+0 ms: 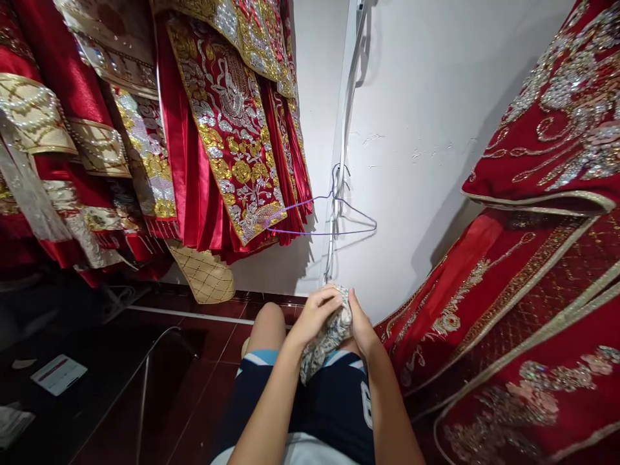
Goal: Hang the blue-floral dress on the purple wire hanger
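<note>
A bunched piece of patterned cloth point(325, 342), pale with grey-green marks, is held in front of my knees. My left hand point(316, 315) grips its upper left side, with the fingers curled over the top. On the other side my right hand point(361, 321) presses against the cloth, its thumb near the top edge. The lower end of the cloth hangs over my dark shorts point(314, 413). What kind of article it is cannot be made out from the folds.
A purple wire hanger point(356, 230) hangs on a white wall strip straight ahead. Embroidered red garments point(232, 142) hang at the left, and a beaded red dress point(484, 297) fills the right. A dark table point(97, 407) with a card point(59, 374) stands at lower left.
</note>
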Action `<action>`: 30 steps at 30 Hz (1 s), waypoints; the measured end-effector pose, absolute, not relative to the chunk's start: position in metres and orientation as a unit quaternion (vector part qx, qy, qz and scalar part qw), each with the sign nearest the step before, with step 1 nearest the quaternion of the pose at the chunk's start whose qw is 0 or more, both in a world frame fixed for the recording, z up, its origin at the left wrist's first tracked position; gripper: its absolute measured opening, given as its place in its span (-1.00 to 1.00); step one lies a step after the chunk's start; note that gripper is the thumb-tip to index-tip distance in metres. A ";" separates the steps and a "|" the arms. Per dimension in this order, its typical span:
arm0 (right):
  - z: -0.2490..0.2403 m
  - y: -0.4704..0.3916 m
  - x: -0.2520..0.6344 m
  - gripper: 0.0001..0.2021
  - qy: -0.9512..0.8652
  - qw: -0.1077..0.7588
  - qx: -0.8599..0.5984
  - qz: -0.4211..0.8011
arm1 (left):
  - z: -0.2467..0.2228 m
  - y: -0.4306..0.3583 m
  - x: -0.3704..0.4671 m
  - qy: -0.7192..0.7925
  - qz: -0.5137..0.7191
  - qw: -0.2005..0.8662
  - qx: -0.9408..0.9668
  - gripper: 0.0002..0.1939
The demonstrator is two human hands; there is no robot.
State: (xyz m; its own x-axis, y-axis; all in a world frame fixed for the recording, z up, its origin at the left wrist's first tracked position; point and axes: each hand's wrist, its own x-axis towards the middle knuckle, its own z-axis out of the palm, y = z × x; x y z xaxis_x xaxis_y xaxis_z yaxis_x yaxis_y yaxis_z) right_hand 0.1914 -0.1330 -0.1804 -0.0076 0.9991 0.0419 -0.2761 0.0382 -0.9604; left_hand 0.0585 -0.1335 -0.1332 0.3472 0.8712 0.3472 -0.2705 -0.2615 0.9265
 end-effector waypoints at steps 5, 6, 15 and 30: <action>-0.166 -0.149 0.180 -0.38 -0.420 0.530 -0.327 0.660 | -0.136 -0.128 0.056 0.288 0.540 0.442 0.655 -0.80; -0.162 -0.149 0.181 -0.44 -0.445 0.510 -0.322 0.662 | -0.140 -0.125 0.051 0.295 0.532 0.460 0.646 -0.78; -0.108 -0.101 0.236 -0.74 -0.647 0.418 -0.437 0.465 | -0.158 -0.106 -0.033 0.404 0.157 0.341 0.834 -0.46; -0.101 0.032 0.252 -0.83 -0.657 0.487 -0.520 0.244 | -0.094 -0.076 -0.093 0.551 0.182 -0.009 0.814 -0.61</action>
State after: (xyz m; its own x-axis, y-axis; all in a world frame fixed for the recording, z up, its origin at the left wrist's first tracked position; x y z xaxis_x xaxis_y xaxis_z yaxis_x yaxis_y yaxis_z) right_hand 0.2519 0.0323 -0.1008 0.0168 0.9222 0.3864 0.4459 0.3390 -0.8284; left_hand -0.0931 -0.0762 -0.0936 0.3255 0.8947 0.3060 0.9011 -0.3915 0.1863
